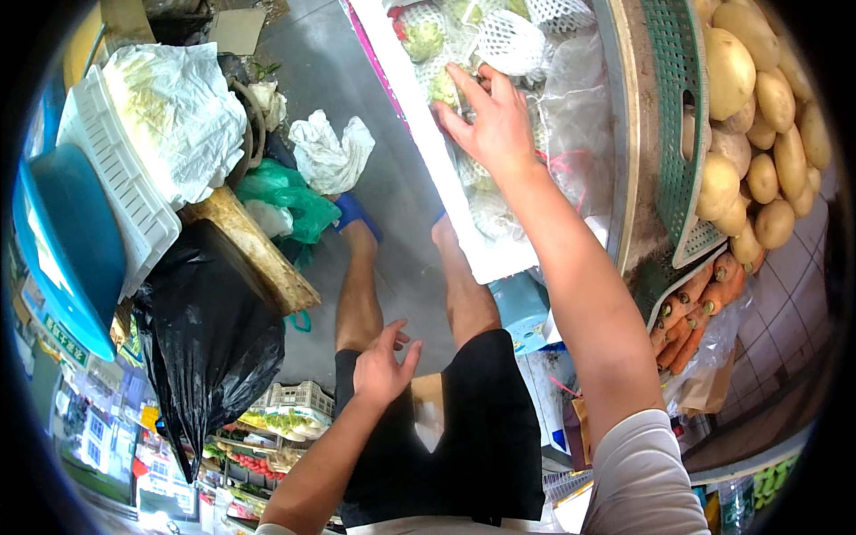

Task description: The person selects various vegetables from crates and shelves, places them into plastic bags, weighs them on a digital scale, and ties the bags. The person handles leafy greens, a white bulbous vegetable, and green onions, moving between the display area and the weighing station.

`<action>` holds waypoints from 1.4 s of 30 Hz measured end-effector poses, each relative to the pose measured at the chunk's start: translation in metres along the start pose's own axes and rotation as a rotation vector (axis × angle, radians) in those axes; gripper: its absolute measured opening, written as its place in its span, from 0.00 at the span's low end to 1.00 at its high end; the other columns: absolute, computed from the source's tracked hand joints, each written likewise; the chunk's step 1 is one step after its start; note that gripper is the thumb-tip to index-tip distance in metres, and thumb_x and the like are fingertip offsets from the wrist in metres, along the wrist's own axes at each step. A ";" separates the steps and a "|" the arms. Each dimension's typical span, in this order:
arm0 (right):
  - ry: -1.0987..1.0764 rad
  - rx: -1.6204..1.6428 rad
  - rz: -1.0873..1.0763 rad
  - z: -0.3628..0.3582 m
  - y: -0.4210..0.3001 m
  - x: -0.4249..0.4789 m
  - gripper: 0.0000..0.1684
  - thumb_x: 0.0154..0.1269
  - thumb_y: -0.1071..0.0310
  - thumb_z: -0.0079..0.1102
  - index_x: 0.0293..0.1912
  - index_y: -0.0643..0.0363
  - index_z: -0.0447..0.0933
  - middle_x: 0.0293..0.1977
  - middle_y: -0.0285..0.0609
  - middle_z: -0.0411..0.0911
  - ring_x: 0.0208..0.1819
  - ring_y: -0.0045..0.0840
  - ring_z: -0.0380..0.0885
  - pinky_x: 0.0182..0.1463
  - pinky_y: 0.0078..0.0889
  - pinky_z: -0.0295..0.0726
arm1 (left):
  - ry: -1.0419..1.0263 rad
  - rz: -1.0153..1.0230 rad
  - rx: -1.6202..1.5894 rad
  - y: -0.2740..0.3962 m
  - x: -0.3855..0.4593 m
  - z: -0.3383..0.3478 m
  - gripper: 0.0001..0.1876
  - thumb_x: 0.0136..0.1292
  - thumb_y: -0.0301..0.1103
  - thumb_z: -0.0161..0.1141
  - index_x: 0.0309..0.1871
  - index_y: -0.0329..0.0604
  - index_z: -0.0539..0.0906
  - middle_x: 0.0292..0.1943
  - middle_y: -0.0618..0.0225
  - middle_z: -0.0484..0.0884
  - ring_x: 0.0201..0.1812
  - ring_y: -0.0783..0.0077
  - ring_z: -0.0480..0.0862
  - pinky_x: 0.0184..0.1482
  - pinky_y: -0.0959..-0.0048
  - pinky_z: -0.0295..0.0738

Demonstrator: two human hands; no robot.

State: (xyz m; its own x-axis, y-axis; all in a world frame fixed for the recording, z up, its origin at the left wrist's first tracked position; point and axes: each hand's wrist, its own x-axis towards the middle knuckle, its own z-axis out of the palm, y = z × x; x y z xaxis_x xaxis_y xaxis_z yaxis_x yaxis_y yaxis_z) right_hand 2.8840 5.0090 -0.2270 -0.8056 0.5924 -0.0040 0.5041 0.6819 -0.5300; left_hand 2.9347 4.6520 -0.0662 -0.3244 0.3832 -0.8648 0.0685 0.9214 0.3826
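My right hand (491,127) reaches into a white foam box (438,180) with its fingers spread. Pale green, bumpy fruit (422,41) in white foam net sleeves (511,43) fills much of the box. The fingertips are at a netted fruit beside the box's left wall; whether they press on it I cannot tell. Clear plastic film (575,87) lies along the right side of the box. My left hand (384,364) hangs over my lap, fingers loosely apart, holding nothing.
On the right, potatoes (762,127) lie against a green plastic basket (675,127), with carrots (695,314) nearer me. At left are a black plastic bag (207,321), a white plastic basket (120,174) and a blue basin (73,234). Crumpled white plastic (331,150) lies on the floor.
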 end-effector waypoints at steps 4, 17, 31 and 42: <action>-0.095 0.051 0.031 -0.006 0.001 0.002 0.33 0.62 0.49 0.72 0.65 0.44 0.80 0.58 0.56 0.76 0.56 0.49 0.79 0.65 0.48 0.75 | -0.020 -0.019 0.008 0.000 0.000 0.000 0.25 0.68 0.44 0.70 0.64 0.45 0.78 0.42 0.65 0.89 0.41 0.63 0.89 0.45 0.64 0.84; -0.162 -0.224 -0.025 -0.002 -0.005 -0.008 0.45 0.63 0.58 0.71 0.76 0.35 0.63 0.66 0.54 0.67 0.65 0.48 0.70 0.67 0.60 0.70 | -0.040 -0.038 0.000 -0.001 0.003 -0.003 0.25 0.69 0.45 0.67 0.65 0.47 0.77 0.44 0.64 0.89 0.45 0.60 0.89 0.48 0.60 0.84; -0.473 -0.458 0.137 0.006 -0.006 0.013 0.54 0.69 0.57 0.65 0.82 0.25 0.41 0.51 0.57 0.80 0.55 0.58 0.80 0.50 0.55 0.86 | -0.026 -0.031 0.084 -0.009 0.001 0.006 0.23 0.71 0.46 0.64 0.64 0.48 0.78 0.43 0.64 0.89 0.46 0.59 0.89 0.48 0.59 0.83; -0.515 0.068 0.228 -0.062 0.000 0.014 0.45 0.68 0.47 0.65 0.79 0.28 0.54 0.55 0.56 0.82 0.53 0.54 0.83 0.61 0.50 0.80 | 0.109 -0.092 -0.829 0.002 0.040 0.000 0.19 0.76 0.33 0.64 0.65 0.37 0.76 0.40 0.70 0.83 0.41 0.79 0.82 0.46 0.78 0.79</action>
State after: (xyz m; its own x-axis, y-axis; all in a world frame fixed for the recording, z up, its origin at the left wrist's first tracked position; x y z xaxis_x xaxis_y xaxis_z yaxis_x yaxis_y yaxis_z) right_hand 2.8919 5.0442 -0.1744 -0.7352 0.4238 -0.5290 0.6755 0.5224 -0.5204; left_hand 2.9219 4.6694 -0.1001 -0.3868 0.2610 -0.8845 -0.6641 0.5866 0.4635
